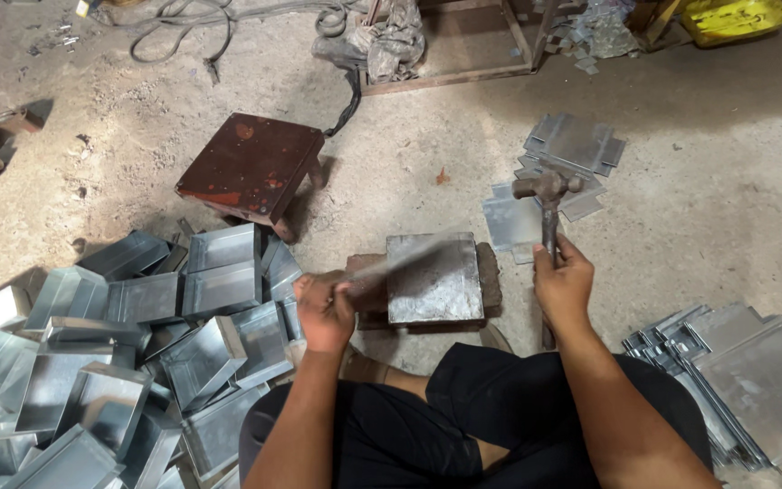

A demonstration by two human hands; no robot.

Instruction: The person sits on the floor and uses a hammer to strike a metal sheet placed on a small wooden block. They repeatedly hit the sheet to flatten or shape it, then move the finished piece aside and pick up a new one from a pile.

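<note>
Many folded trays (219,272) are piled; flat blanks (753,380) remain. Sheet strip (409,256) gripped by left hand (323,312), hammer (549,195) by right hand (565,285).

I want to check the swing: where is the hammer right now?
In the head view, the hammer is right of centre, raised upright in the right hand, its head over the flat metal blanks and right of the steel block.
</note>
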